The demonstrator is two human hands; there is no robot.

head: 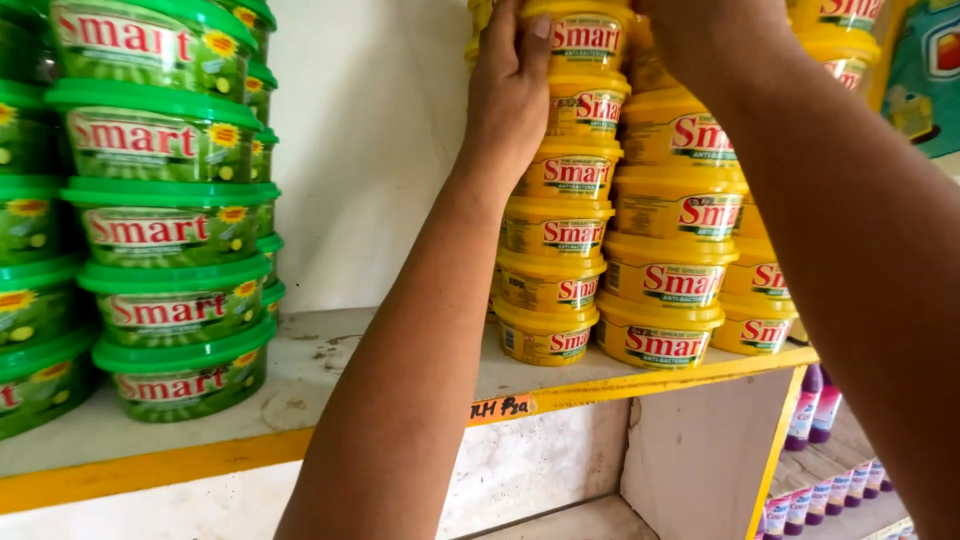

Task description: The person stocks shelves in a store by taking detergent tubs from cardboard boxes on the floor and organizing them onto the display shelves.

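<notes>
A stack of round yellow tubs (560, 220) is seen on a white shelf (320, 370) edged in yellow paint. Each tub is shallow, with a yellow lid and a label band carrying a red panel. The stack is set at the left of a group of like yellow stacks (680, 260) standing just beside it.

The left hand (505, 95) is laid flat against the left side of the upper tubs, the fingers extended upward and held close together; the thumb side is pressed to the top yellow tub (585, 35). Nothing is enclosed by this hand.

The right hand (710, 40) is raised over the top of the neighbouring stack; its fingers are cut off by the upper edge of the view, so its state cannot be told.

Stacks of green tubs (170, 230) are seen well apart at the left of the shelf. Purple bottles (815, 410) are ranged on a lower shelf at the right.
</notes>
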